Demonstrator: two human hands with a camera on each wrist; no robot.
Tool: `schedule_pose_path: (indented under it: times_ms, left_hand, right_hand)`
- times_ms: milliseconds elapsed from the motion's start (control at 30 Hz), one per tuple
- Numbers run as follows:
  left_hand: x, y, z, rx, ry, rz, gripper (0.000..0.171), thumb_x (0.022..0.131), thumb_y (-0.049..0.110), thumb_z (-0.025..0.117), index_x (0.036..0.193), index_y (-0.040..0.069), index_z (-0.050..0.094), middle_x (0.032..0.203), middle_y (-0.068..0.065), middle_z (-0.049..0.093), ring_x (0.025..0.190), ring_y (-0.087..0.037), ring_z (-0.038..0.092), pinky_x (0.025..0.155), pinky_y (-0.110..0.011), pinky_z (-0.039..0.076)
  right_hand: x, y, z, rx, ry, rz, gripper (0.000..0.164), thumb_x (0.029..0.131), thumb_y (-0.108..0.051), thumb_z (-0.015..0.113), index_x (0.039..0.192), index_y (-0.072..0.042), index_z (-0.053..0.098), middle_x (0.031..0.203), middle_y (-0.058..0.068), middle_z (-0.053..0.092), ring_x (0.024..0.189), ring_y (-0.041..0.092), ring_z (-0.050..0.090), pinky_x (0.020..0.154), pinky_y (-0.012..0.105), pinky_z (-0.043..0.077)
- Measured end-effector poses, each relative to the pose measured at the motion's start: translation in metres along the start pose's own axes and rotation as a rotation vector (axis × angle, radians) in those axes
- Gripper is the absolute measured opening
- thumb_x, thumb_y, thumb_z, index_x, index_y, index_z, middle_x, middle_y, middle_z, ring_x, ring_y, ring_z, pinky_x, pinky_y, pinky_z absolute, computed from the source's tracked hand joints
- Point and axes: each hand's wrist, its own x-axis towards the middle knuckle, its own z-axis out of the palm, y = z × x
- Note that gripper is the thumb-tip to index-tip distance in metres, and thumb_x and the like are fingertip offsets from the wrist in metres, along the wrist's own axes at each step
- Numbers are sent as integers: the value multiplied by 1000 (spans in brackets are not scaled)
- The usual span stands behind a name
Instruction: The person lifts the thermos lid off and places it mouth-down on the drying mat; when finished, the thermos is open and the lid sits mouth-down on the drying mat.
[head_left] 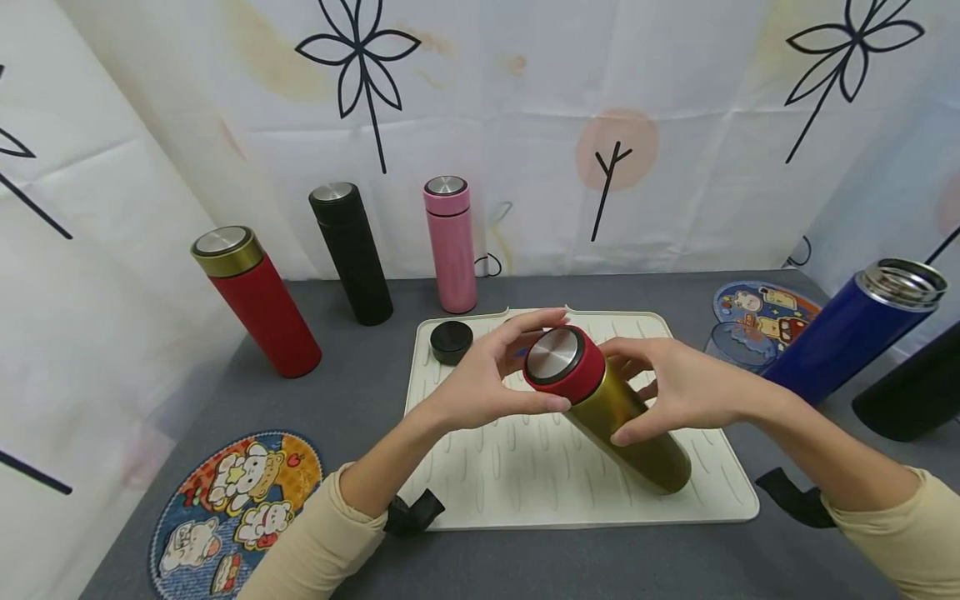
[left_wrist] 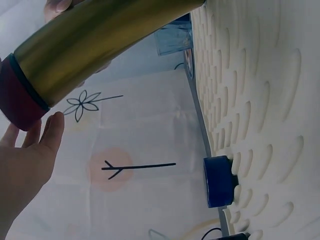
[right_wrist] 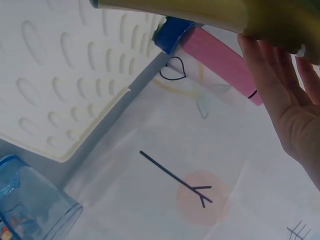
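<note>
A gold thermos bottle (head_left: pixel 637 446) with a red cap (head_left: pixel 589 367) is held tilted over the white ridged mat (head_left: pixel 517 492), its capped end up and toward the left. My left hand (head_left: pixel 487 379) grips the red cap, thumb on the near side and fingers behind. Around the gold body curls my right hand (head_left: pixel 686 383), its thumb pressed on the front. In the left wrist view the cap sits on the bottle's end. A blue cap (left_wrist: pixel 219 181) stands on the mat behind, mostly hidden by my left hand in the head view. A black cap (head_left: pixel 452 342) rests at the mat's back left corner.
Red (head_left: pixel 270 317), black (head_left: pixel 354 258) and pink (head_left: pixel 453 250) thermoses stand at the back left. On the right are a capless blue thermos (head_left: pixel 847 333), a dark bottle (head_left: pixel 915 392) and a clear blue cup (right_wrist: pixel 42 200). Round cartoon placemats (head_left: pixel 236 508) lie at both sides.
</note>
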Motion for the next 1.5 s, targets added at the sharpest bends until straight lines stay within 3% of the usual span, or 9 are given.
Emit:
schedule_pose_path:
  times_ms: [233, 467, 733, 933, 1267, 1500]
  left_hand:
    - [-1, 5, 1, 183, -31, 79, 82, 71, 1, 85, 142, 7, 45, 138, -3, 52, 120, -13, 50, 92, -31, 49]
    - [-3, 3, 6, 95, 7, 108, 89, 72, -6, 82, 147, 9, 37, 133, -10, 53, 118, -18, 52, 88, -35, 52]
    - [-5, 6, 6, 202, 2, 98, 77, 71, 2, 85, 139, 7, 49, 134, -7, 53, 117, -14, 52, 89, -32, 51]
    - [-5, 8, 1, 259, -30, 124, 73, 70, 5, 87, 135, 6, 54, 129, -5, 55, 115, -14, 51, 87, -30, 52]
    - [-5, 16, -14, 286, -167, 134, 70, 70, 1, 86, 133, 3, 55, 127, -4, 56, 115, -12, 50, 91, -31, 51]
    - [-6, 18, -13, 293, -143, 128, 69, 70, 1, 86, 132, 2, 56, 127, -6, 57, 114, -12, 51, 88, -29, 52]
  right_hand:
    - [3, 0, 3, 4, -43, -10, 69, 74, -26, 85, 130, -6, 52, 109, -1, 64, 100, 21, 61, 80, 36, 54]
    - [-1, 5, 3, 81, -100, -27, 68, 81, -24, 80, 137, -8, 45, 117, 2, 60, 111, 29, 55, 88, 47, 50]
    - [-10, 32, 7, 144, -213, -22, 70, 82, -20, 79, 138, -5, 39, 118, 8, 55, 113, 25, 55, 91, 54, 46]
    - [-9, 36, 9, 135, -187, -45, 64, 79, -21, 81, 132, -9, 47, 114, 6, 58, 107, 23, 58, 86, 46, 51]
    - [-7, 32, 10, 120, -183, -28, 66, 77, -23, 83, 132, -9, 49, 113, 4, 60, 105, 23, 59, 82, 42, 52]
    - [-7, 30, 12, 93, -157, -23, 66, 77, -24, 83, 132, -10, 50, 113, 1, 61, 104, 21, 59, 80, 41, 53]
